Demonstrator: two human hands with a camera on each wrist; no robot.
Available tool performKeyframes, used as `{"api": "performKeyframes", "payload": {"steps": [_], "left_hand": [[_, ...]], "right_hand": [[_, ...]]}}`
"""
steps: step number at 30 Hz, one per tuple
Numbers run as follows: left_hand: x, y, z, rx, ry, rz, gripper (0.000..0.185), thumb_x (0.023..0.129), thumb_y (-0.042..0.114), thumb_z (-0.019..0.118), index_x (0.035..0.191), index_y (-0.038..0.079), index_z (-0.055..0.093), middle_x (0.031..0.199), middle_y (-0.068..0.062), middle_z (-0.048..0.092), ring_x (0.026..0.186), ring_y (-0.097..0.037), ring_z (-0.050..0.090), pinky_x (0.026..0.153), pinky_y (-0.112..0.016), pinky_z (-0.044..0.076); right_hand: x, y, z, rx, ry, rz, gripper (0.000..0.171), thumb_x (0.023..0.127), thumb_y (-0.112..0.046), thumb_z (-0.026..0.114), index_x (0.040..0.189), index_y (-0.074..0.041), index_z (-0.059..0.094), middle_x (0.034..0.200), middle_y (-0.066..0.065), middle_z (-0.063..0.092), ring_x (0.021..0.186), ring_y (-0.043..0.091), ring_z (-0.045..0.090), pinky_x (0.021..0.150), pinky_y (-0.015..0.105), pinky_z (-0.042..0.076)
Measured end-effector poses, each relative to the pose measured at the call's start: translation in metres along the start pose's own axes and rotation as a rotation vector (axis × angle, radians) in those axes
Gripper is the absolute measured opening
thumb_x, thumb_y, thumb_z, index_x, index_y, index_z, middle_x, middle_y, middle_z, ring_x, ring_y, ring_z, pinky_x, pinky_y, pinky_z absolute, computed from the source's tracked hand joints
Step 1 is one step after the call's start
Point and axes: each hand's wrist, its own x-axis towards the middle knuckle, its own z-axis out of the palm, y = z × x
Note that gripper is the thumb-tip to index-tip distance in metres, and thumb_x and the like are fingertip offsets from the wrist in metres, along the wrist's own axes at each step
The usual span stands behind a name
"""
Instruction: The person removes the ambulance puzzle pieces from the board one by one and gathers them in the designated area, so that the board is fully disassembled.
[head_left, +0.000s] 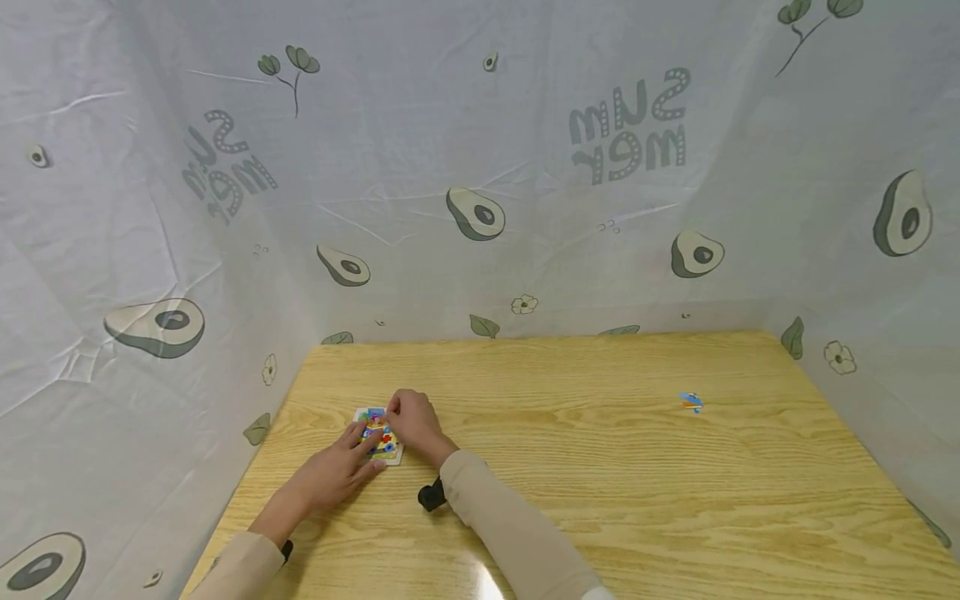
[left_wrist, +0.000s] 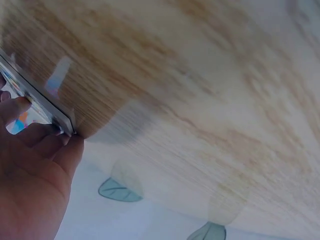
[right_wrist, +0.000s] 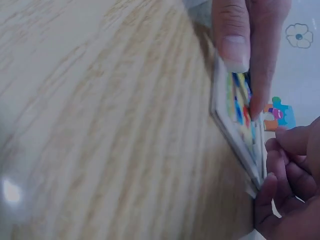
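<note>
A small jigsaw puzzle board [head_left: 395, 457] with a pale border and a colourful picture lies at the left of the table. My left hand [head_left: 330, 479] rests over its left side, fingers extended across the picture and thumb at the near edge. In the right wrist view, a left fingertip presses the picture. My right hand [head_left: 412, 425] is at the board's upper right corner, thumb and forefinger together. Between those fingertips I pinch a puzzle piece [right_wrist: 280, 114] with orange, blue, green and pink on it, held above the board and partly hidden by my fingers.
A loose blue and orange puzzle piece [head_left: 692, 402] lies far off on the right of the wooden table [head_left: 600, 467]. White curtain [head_left: 525, 167] printed with avocados and leaves rises at the back and both sides. My sleeved forearms cross the table's near side.
</note>
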Motion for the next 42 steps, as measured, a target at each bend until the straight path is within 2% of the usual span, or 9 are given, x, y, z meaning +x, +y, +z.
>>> {"api": "performKeyframes", "payload": {"steps": [7,10,12,17,23,28,36,40,42], "left_hand": [[0.002,0.001,0.001,0.008,-0.012,-0.01,0.065,0.1,0.056,0.042,0.152,0.016,0.04,0.161,-0.022,0.026,0.148,-0.042,0.028,0.102,-0.058,0.048],[0.001,0.001,0.001,0.009,-0.014,-0.025,0.067,0.1,0.058,0.042,0.152,0.017,0.039,0.161,-0.021,0.026,0.149,-0.042,0.028,0.103,-0.058,0.047],[0.0,0.001,0.0,0.0,-0.018,-0.034,0.067,0.1,0.058,0.042,0.152,0.017,0.039,0.162,-0.021,0.025,0.149,-0.041,0.027,0.104,-0.059,0.046],[-0.004,0.003,-0.001,-0.013,-0.022,-0.039,0.065,0.1,0.056,0.044,0.153,0.018,0.038,0.162,-0.02,0.024,0.149,-0.042,0.026,0.104,-0.06,0.045],[-0.005,0.002,0.001,0.011,0.003,-0.005,0.066,0.101,0.053,0.045,0.154,0.016,0.035,0.162,-0.022,0.023,0.148,-0.044,0.027,0.104,-0.061,0.045],[-0.003,0.001,0.002,0.02,-0.002,0.008,0.067,0.101,0.054,0.044,0.155,0.016,0.033,0.162,-0.022,0.023,0.148,-0.044,0.027,0.104,-0.061,0.045],[-0.003,0.001,0.004,0.037,-0.014,-0.01,0.069,0.1,0.057,0.042,0.155,0.017,0.032,0.163,-0.02,0.023,0.15,-0.041,0.025,0.104,-0.061,0.045],[-0.003,0.0,0.007,0.063,0.0,-0.005,0.069,0.101,0.057,0.04,0.156,0.017,0.031,0.163,-0.021,0.023,0.15,-0.041,0.025,0.105,-0.06,0.044],[-0.003,0.0,0.009,0.07,0.009,0.001,0.069,0.101,0.057,0.041,0.156,0.017,0.03,0.163,-0.02,0.022,0.15,-0.041,0.025,0.106,-0.06,0.044]], "right_hand": [[0.002,0.001,-0.016,0.1,0.036,-0.016,0.012,0.095,-0.018,0.066,0.084,-0.015,0.061,0.079,-0.004,0.063,0.066,0.005,0.053,0.058,0.018,0.044],[0.002,0.004,-0.027,0.144,0.034,-0.027,0.009,0.095,-0.017,0.066,0.087,-0.014,0.062,0.08,-0.001,0.065,0.068,0.007,0.058,0.06,0.018,0.048],[0.003,0.007,-0.036,0.192,0.027,-0.028,0.003,0.095,-0.014,0.065,0.094,-0.011,0.064,0.084,0.006,0.071,0.071,0.013,0.066,0.061,0.019,0.051],[0.003,0.016,-0.06,0.275,0.019,-0.027,0.017,0.095,-0.012,0.064,0.11,-0.006,0.068,0.093,0.016,0.076,0.085,0.032,0.074,0.062,0.021,0.056],[-0.001,0.025,-0.092,0.321,0.054,-0.008,0.015,0.093,-0.011,0.067,0.106,-0.009,0.074,0.091,0.013,0.075,0.088,0.038,0.073,0.071,0.036,0.062],[-0.009,0.035,-0.116,0.413,0.06,0.031,0.016,0.093,-0.008,0.066,0.106,-0.007,0.075,0.096,0.017,0.074,0.09,0.038,0.073,0.082,0.05,0.06],[-0.022,0.058,-0.155,0.457,0.098,0.04,0.017,0.092,-0.01,0.068,0.107,-0.005,0.074,0.1,0.017,0.073,0.087,0.032,0.074,0.081,0.043,0.062],[-0.029,0.068,-0.175,0.449,0.109,0.046,0.018,0.092,-0.01,0.068,0.109,-0.004,0.074,0.102,0.02,0.073,0.091,0.036,0.073,0.084,0.048,0.06],[-0.033,0.073,-0.186,0.433,0.108,0.048,0.02,0.093,-0.011,0.068,0.111,-0.003,0.073,0.104,0.022,0.073,0.096,0.039,0.071,0.084,0.044,0.061]]}}
